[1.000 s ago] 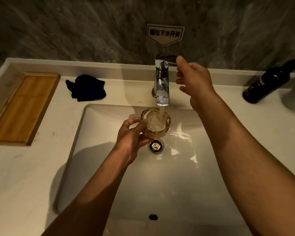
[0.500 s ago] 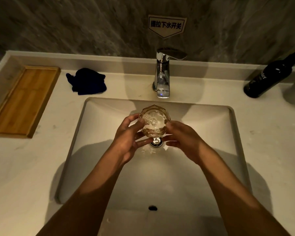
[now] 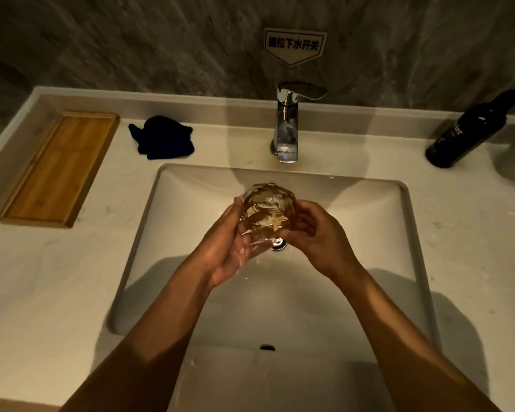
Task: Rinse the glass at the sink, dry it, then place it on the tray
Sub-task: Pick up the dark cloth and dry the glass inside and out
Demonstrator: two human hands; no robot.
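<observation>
A faceted amber glass (image 3: 266, 212) is held over the white sink basin (image 3: 369, 227), just above the drain (image 3: 279, 243). My left hand (image 3: 229, 248) cups it from the left and below. From the right, my right hand (image 3: 318, 233) grips its side. The glass is tilted, mouth pointing up and away. The chrome tap (image 3: 287, 126) stands behind it with no water running. A dark blue cloth (image 3: 162, 137) lies crumpled on the counter to the left of the tap. Further left sits an empty wooden tray (image 3: 57, 168).
A dark bottle (image 3: 470, 129) leans at the far right of the counter. A sign (image 3: 295, 44) with printed characters hangs on the stone wall above the tap. An overflow slot (image 3: 267, 347) sits in the near wall of the basin.
Water was running into the glass and my right hand was on the tap lever; the water has stopped and that hand has come down onto the glass. The glass has tilted.
</observation>
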